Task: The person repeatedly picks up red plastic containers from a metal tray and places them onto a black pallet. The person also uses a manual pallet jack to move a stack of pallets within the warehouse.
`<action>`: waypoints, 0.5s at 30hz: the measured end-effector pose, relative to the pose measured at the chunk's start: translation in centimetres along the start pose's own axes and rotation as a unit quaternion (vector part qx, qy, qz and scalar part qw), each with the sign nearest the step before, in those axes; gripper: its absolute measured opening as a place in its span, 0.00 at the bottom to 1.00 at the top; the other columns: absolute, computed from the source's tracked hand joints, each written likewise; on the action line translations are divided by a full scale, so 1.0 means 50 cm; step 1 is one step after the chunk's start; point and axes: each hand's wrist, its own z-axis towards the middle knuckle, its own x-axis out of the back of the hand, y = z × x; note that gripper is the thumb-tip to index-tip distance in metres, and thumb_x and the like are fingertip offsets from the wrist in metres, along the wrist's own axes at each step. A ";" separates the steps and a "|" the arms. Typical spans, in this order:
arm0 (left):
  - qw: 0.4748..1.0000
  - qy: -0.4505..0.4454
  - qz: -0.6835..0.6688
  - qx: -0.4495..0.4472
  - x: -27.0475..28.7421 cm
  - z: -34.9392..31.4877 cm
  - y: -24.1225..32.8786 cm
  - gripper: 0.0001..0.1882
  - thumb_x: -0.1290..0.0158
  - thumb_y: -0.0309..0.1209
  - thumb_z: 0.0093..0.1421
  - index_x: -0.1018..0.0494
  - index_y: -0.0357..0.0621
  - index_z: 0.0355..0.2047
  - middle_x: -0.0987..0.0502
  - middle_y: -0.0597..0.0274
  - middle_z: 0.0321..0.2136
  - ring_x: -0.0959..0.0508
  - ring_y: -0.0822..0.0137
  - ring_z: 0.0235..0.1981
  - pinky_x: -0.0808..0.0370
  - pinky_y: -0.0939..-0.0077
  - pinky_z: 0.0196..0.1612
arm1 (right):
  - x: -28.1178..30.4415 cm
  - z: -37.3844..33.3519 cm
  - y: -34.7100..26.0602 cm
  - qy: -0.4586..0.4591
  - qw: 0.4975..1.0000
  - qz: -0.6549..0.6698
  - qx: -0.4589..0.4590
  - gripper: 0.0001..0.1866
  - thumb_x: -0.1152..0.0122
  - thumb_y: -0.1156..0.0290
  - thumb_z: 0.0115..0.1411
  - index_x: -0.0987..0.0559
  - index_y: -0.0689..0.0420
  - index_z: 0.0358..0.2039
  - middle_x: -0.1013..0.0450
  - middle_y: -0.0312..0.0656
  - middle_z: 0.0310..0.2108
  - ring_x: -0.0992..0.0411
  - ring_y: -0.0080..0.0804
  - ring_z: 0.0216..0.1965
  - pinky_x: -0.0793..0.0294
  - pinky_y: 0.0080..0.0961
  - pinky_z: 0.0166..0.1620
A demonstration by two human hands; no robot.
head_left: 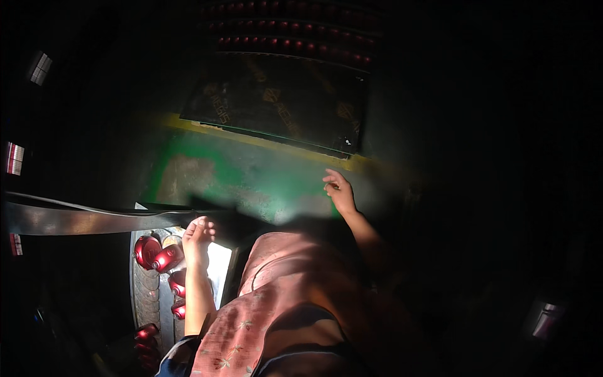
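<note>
Red pieces (168, 257) sit on your left; none shows in your grasp.
Your left hand (199, 231) curls beside the metal strip (94, 221), its grip unclear; your right hand (338, 188) is half open, seemingly empty. Red rows (295, 45) stand beyond the board (276, 94); you can't tell how much is done or left.

The left forearm (197, 286) partly hides glossy red containers (178, 283). Distant rows of red objects (298, 44) are too dim to identify.
</note>
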 end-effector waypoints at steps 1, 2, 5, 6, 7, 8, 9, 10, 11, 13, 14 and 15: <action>0.999 0.021 0.007 0.032 -0.010 0.064 -0.003 0.09 0.44 0.34 0.64 0.24 0.44 0.40 0.20 0.64 0.30 0.23 0.74 0.26 0.28 0.81 0.29 | 0.017 0.059 0.018 0.018 0.999 0.011 -0.033 0.27 0.45 0.82 0.54 0.29 0.56 0.56 0.24 0.40 0.44 0.29 0.22 0.32 0.28 0.20 0.35; 0.997 0.028 0.005 0.069 -0.008 0.125 -0.012 0.09 0.44 0.36 0.64 0.24 0.45 0.40 0.20 0.64 0.31 0.23 0.74 0.26 0.28 0.82 0.29 | 0.038 0.100 0.033 0.035 0.998 0.012 -0.044 0.24 0.44 0.77 0.58 0.30 0.59 0.57 0.25 0.41 0.46 0.28 0.22 0.33 0.28 0.20 0.36; 0.994 0.042 0.062 0.084 -0.025 0.334 -0.075 0.07 0.46 0.36 0.65 0.25 0.47 0.38 0.21 0.66 0.31 0.23 0.74 0.27 0.30 0.82 0.28 | 0.122 0.238 0.088 0.106 0.983 0.017 -0.149 0.25 0.39 0.70 0.60 0.30 0.58 0.57 0.25 0.39 0.46 0.27 0.24 0.40 0.27 0.23 0.38; 0.994 0.012 0.019 0.105 -0.029 0.415 -0.099 0.08 0.48 0.37 0.65 0.25 0.47 0.39 0.21 0.67 0.31 0.23 0.74 0.28 0.30 0.81 0.29 | 0.153 0.269 0.112 0.111 0.980 0.017 -0.164 0.25 0.39 0.68 0.60 0.30 0.57 0.58 0.26 0.37 0.47 0.28 0.24 0.42 0.26 0.24 0.39; 0.988 -0.058 0.003 0.139 -0.028 0.510 -0.106 0.09 0.46 0.34 0.64 0.26 0.41 0.38 0.23 0.63 0.30 0.23 0.69 0.30 0.28 0.78 0.32 | 0.183 0.310 0.122 0.121 0.974 -0.004 -0.193 0.25 0.40 0.65 0.61 0.30 0.55 0.58 0.27 0.36 0.47 0.28 0.25 0.45 0.25 0.26 0.39; 0.992 -0.002 0.012 0.126 -0.045 0.592 -0.141 0.11 0.46 0.34 0.64 0.26 0.38 0.40 0.23 0.60 0.33 0.23 0.66 0.33 0.27 0.75 0.34 | 0.208 0.348 0.144 0.137 0.965 -0.020 -0.223 0.26 0.39 0.63 0.61 0.30 0.55 0.59 0.27 0.36 0.47 0.28 0.26 0.46 0.25 0.27 0.40; 0.987 0.082 0.041 0.130 -0.064 0.673 -0.175 0.13 0.47 0.34 0.64 0.26 0.36 0.42 0.23 0.58 0.36 0.22 0.63 0.36 0.25 0.72 0.36 | 0.232 0.377 0.166 0.156 0.955 -0.036 -0.251 0.27 0.39 0.60 0.62 0.30 0.54 0.59 0.27 0.36 0.48 0.27 0.27 0.47 0.25 0.28 0.42; 0.983 0.100 0.055 0.143 -0.082 0.763 -0.198 0.16 0.46 0.32 0.63 0.27 0.34 0.47 0.24 0.56 0.41 0.23 0.60 0.40 0.24 0.66 0.38 | 0.261 0.404 0.179 0.161 0.956 -0.030 -0.244 0.27 0.39 0.57 0.62 0.30 0.53 0.59 0.27 0.38 0.49 0.28 0.29 0.49 0.26 0.30 0.44; 0.976 0.099 0.072 0.182 -0.107 0.854 -0.222 0.16 0.46 0.32 0.62 0.26 0.36 0.48 0.24 0.58 0.40 0.23 0.61 0.40 0.24 0.66 0.36 | 0.279 0.442 0.199 0.168 0.957 -0.020 -0.237 0.28 0.40 0.55 0.62 0.30 0.52 0.60 0.28 0.39 0.51 0.29 0.32 0.51 0.27 0.33 0.47; 0.951 0.121 0.153 0.239 -0.159 1.015 -0.272 0.18 0.45 0.32 0.61 0.27 0.34 0.48 0.24 0.57 0.42 0.23 0.61 0.40 0.24 0.66 0.32 | 0.344 0.496 0.220 0.124 0.957 -0.026 -0.260 0.28 0.40 0.53 0.62 0.29 0.51 0.59 0.29 0.41 0.54 0.31 0.35 0.55 0.31 0.35 0.53; 0.940 0.137 0.199 0.241 -0.181 1.086 -0.301 0.21 0.41 0.36 0.58 0.27 0.33 0.47 0.24 0.54 0.43 0.23 0.59 0.38 0.24 0.66 0.28 | 0.360 0.543 0.242 0.125 0.954 -0.117 -0.245 0.27 0.41 0.53 0.62 0.27 0.53 0.57 0.29 0.43 0.54 0.32 0.35 0.55 0.31 0.33 0.53; 0.928 0.156 0.232 0.246 -0.195 1.147 -0.326 0.22 0.40 0.36 0.57 0.27 0.34 0.47 0.24 0.53 0.44 0.24 0.59 0.37 0.24 0.66 0.27 | 0.378 0.587 0.268 0.092 0.948 -0.227 -0.205 0.26 0.41 0.53 0.62 0.27 0.54 0.57 0.29 0.44 0.53 0.31 0.36 0.54 0.30 0.33 0.52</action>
